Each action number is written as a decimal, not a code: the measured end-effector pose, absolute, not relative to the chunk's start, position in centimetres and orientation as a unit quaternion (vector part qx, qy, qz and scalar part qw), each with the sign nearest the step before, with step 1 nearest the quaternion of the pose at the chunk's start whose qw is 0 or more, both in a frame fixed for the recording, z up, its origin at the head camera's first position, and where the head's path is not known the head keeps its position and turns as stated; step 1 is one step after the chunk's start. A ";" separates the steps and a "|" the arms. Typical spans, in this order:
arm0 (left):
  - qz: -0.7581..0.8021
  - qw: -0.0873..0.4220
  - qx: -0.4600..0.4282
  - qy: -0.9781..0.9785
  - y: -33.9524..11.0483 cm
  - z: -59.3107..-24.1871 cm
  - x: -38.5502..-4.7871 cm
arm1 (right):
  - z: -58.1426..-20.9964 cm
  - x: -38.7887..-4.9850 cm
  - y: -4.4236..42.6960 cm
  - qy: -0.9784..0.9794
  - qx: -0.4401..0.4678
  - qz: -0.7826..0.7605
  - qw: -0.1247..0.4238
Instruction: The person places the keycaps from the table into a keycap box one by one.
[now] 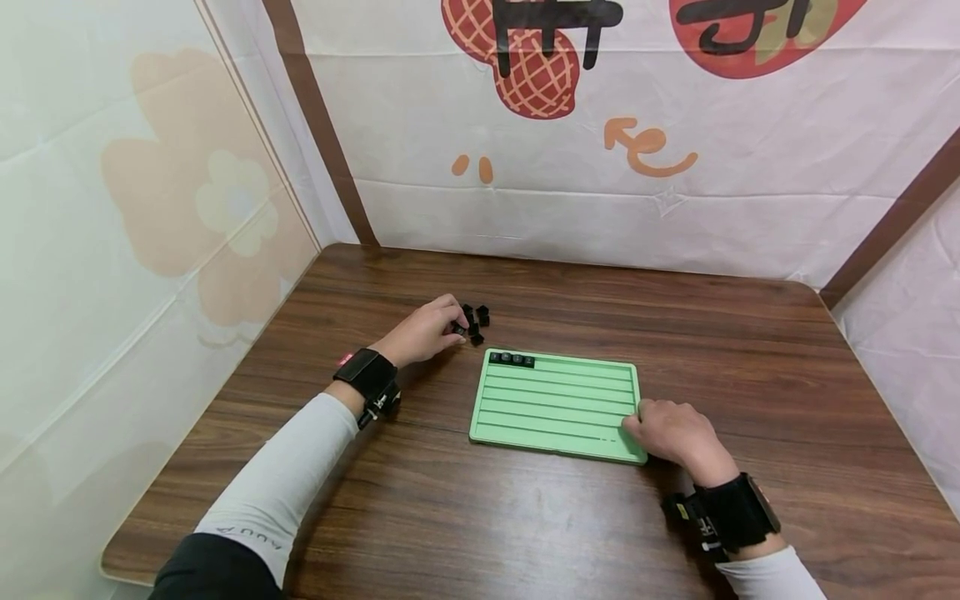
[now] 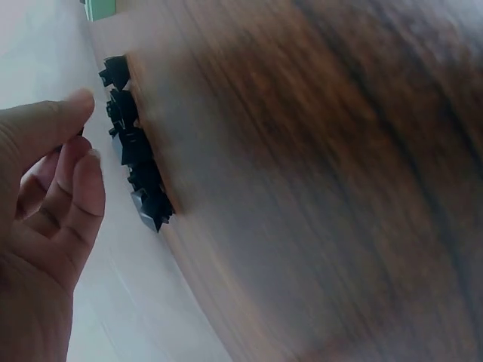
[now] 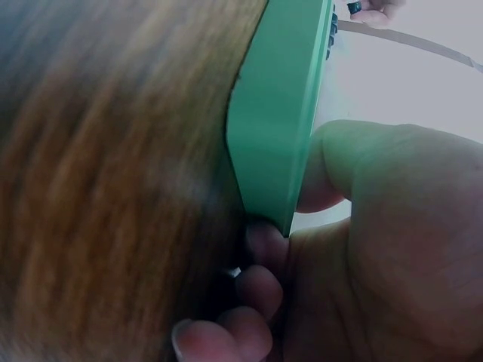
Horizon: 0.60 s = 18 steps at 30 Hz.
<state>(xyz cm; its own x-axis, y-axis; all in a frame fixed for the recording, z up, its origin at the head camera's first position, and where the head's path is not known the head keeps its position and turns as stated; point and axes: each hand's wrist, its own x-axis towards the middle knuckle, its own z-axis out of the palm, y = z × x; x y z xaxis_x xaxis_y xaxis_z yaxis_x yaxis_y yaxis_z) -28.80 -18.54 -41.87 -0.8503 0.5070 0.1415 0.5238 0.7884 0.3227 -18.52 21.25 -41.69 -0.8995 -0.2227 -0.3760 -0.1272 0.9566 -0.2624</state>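
Observation:
My left hand (image 1: 429,329) pinches a small black keycap (image 3: 355,7) between thumb and fingers, just off the table. Beside those fingertips lies a loose cluster of black keycaps (image 1: 482,316), also seen in a row of dark shapes (image 2: 132,143) in the left wrist view. A light green ridged tray (image 1: 558,417) lies flat in front of me. Several black keycaps (image 1: 512,359) sit side by side in its top groove, at the left end. My right hand (image 1: 675,429) grips the tray's right edge, thumb over the rim and fingers curled at the side.
The brown wood-grain table (image 1: 420,517) extends around the tray on all sides. A white printed cloth (image 1: 562,217) hangs behind its far edge, and another panel (image 1: 150,250) stands along the left. Black straps with small devices sit on both wrists.

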 end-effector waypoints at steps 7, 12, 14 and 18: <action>-0.172 0.002 -0.282 -0.944 -17.7 -41.4 -28.6 | -41.7 -18.7 21.2 0.969 -0.088 -0.108 0.205; -0.173 -0.003 -0.283 -0.943 -17.0 -41.0 -28.3 | -41.8 -18.7 21.3 0.969 -0.089 -0.107 0.204; -0.173 -0.002 -0.285 -0.943 -16.7 -40.7 -28.2 | -41.9 -18.7 21.3 0.969 -0.090 -0.110 0.202; -0.180 -0.001 -0.292 -0.939 -16.2 -40.2 -28.1 | -41.9 -18.7 21.3 0.969 -0.092 -0.113 0.197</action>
